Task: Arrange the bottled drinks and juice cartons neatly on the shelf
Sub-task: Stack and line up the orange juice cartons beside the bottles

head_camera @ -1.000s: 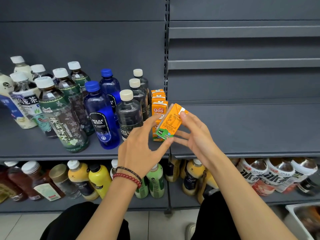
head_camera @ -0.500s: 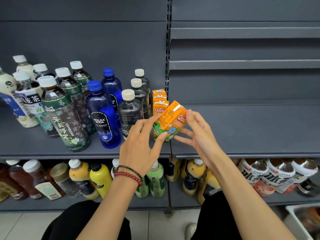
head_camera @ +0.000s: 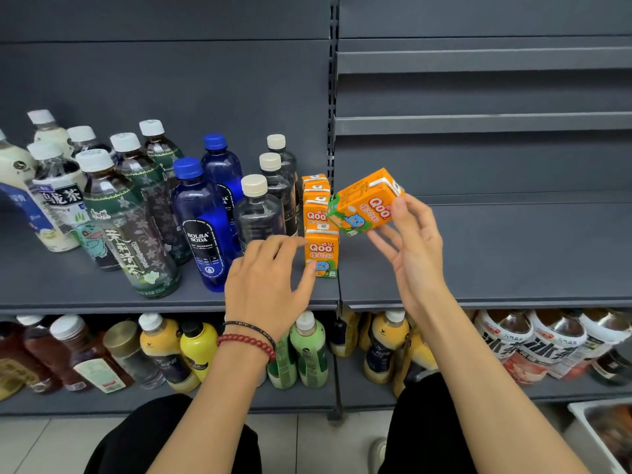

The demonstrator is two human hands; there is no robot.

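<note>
My right hand [head_camera: 413,254] pinches an orange Qoo juice carton [head_camera: 362,203], tilted on its side in the air above the grey shelf [head_camera: 478,254]. Just left of it, a row of matching cartons [head_camera: 316,189] runs back to the shelf wall. My left hand [head_camera: 266,285] is stretched toward the front carton [head_camera: 323,251], with thumb and fingertips touching its left side. Blue soda bottles [head_camera: 201,217], dark clear bottles [head_camera: 260,213] and tea bottles [head_camera: 126,217] stand in rows further left.
Right of the slotted upright post [head_camera: 331,97], the shelf surface is bare. The lower shelf holds yellow and green bottles [head_camera: 191,347] and iced tea bottles [head_camera: 533,343]. A white bin [head_camera: 602,436] sits on the floor at lower right.
My left hand let go of the carton and dropped to the front carton in the row. My right hand turned the carton and carried it up and right.
</note>
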